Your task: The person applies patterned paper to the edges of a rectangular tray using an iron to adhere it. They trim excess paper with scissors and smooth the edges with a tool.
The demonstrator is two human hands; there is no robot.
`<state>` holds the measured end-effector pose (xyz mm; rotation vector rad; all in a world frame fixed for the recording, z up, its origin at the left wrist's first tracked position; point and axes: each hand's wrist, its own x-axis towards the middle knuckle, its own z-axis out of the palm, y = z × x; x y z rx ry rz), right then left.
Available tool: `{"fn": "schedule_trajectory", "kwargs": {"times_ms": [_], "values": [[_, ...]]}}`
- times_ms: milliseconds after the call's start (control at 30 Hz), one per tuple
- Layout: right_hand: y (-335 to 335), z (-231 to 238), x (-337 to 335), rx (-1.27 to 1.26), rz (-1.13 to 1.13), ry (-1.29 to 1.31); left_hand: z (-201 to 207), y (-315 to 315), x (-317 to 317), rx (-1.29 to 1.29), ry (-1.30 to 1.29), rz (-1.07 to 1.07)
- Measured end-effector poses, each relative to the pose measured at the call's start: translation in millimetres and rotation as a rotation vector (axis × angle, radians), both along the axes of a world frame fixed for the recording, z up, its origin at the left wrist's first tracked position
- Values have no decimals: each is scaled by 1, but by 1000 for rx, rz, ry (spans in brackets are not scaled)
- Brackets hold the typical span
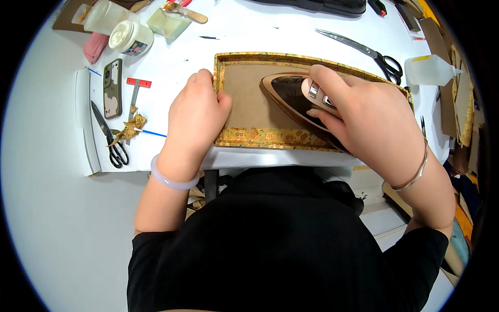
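A shallow rectangular box tray lies at the table's front edge, its walls covered in gold patterned cloth and its inside floor plain brown. My left hand is closed around its left wall, the fingertips hidden behind the hand. Inside the tray is a clothes iron with a dark body and a tan rim, its pointed tip toward the left. My right hand wraps round the iron's handle from above, thumb on the near side. The iron's underside is hidden, so its contact with the tray cannot be told.
Left of the tray lie a phone, a red-headed ruler, black scissors and a crumpled gold scrap. White jars stand at the back left. Large scissors and a plastic squeeze bottle lie at the back right.
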<state>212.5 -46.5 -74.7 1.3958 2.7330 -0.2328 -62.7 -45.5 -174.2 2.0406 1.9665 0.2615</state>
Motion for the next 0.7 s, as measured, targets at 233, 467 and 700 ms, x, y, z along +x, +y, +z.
{"fn": "schedule_trajectory", "kwargs": {"times_ms": [233,467,700], "values": [[-1,-13,21,3,64,161,-2,28,15,-54,234,129],[-5,-21,24,97,77,250,14,52,26,-231,277,214],[-7,-18,25,160,75,153,15,60,25,-268,297,197]]}}
